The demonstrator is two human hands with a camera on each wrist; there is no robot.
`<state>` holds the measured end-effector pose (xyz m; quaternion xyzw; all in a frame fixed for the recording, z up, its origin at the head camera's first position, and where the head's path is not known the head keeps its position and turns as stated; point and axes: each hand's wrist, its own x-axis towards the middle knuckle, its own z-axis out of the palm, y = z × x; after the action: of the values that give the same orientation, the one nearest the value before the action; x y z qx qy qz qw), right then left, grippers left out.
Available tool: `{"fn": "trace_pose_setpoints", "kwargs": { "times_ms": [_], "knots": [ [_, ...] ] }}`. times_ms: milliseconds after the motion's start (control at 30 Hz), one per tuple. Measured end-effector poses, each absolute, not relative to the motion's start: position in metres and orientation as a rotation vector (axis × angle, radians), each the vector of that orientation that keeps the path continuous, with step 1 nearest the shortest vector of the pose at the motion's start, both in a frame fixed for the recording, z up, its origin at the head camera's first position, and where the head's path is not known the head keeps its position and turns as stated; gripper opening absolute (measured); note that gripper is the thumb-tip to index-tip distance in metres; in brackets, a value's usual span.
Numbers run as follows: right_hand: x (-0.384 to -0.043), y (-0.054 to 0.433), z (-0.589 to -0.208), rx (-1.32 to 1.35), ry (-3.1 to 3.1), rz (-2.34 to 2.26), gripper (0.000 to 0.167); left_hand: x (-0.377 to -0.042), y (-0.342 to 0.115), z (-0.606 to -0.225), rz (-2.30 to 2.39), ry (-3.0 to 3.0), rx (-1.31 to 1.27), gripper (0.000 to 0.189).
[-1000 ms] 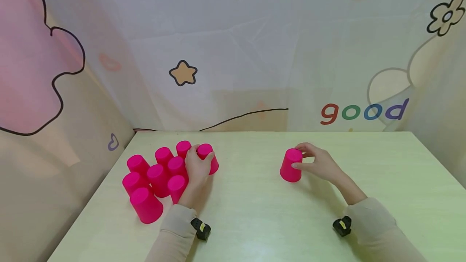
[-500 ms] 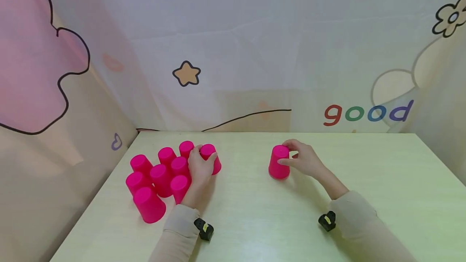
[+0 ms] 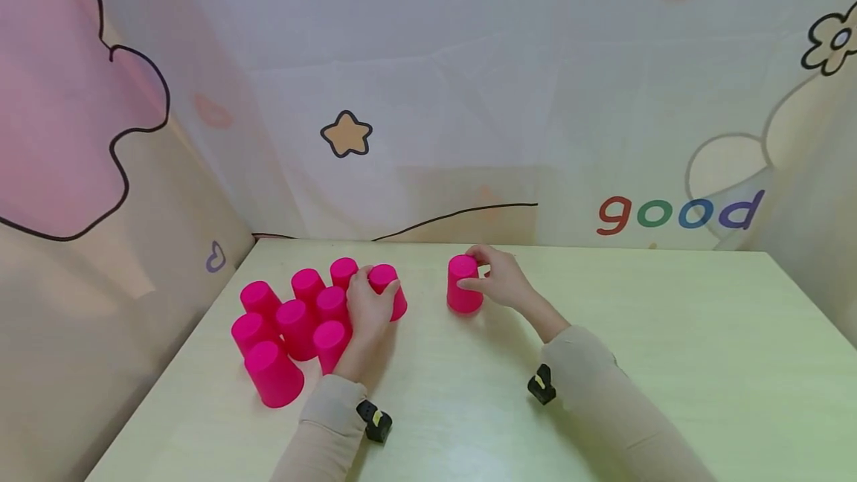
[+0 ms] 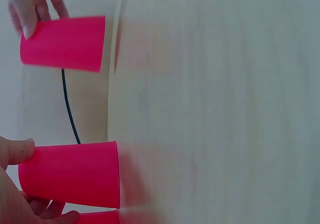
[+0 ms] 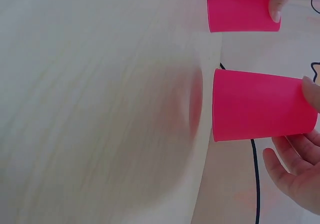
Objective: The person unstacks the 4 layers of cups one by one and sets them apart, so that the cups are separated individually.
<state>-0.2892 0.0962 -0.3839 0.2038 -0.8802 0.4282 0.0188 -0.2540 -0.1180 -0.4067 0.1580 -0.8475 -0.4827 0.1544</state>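
A pink cup (image 3: pixel 382 274) stands upside down on the table at the right end of a group. My left hand (image 3: pixel 366 307) grips it, thumb on the near side. Another upside-down pink cup (image 3: pixel 457 297) is pinched near its top by my right hand (image 3: pixel 504 280), a short way to the right of the first. In the right wrist view a gap shows between this raised cup (image 5: pixel 260 105) and the tabletop. Several more pink cups stand upside down left of my left hand, the nearest cup (image 3: pixel 273 376) at the front. My left hand and forearm partly hide this group.
The pale table (image 3: pixel 643 363) stretches to the right and front. A printed cloth backdrop (image 3: pixel 428 95) hangs behind its back edge and along the sides. A black wrist camera (image 3: pixel 375 421) sits at my left cuff, another wrist camera (image 3: pixel 541 384) at my right.
My right hand has carried its cup left and slightly farther back, much closer to the left hand's cup. The left hand has kept its grip in place; the head view has shifted slightly.
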Motion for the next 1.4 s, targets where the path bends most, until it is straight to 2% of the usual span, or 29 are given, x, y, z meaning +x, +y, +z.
{"fn": "trace_pose_setpoints", "kwargs": {
  "times_ms": [400, 667, 867, 1033, 1133, 1400],
  "knots": [
    [-0.302, 0.054, -0.386, 0.608, -2.771, 1.309, 0.047, -0.251, -0.113, -0.407, -1.384, -2.431, 0.476, 0.061],
    [-0.300, 0.040, -0.388, 0.585, -2.799, 1.361, 0.045, -0.252, -0.111, -0.406, -1.400, -2.451, 0.481, 0.063],
    [-0.300, 0.039, -0.392, 0.558, -2.814, 1.375, 0.048, -0.252, -0.109, -0.405, -1.400, -2.456, 0.449, 0.064],
    [-0.296, 0.049, -0.389, 0.587, -2.845, 1.340, 0.062, -0.254, -0.108, -0.406, -1.373, -2.478, 0.410, 0.067],
    [-0.288, 0.066, -0.385, 0.628, -2.846, 1.295, 0.063, -0.255, -0.107, -0.408, -1.351, -2.485, 0.345, 0.072],
    [-0.265, 0.128, -0.366, 0.668, -2.807, 1.074, 0.064, -0.243, -0.103, -0.398, -1.070, -2.477, -0.044, 0.074]
  ]
}}
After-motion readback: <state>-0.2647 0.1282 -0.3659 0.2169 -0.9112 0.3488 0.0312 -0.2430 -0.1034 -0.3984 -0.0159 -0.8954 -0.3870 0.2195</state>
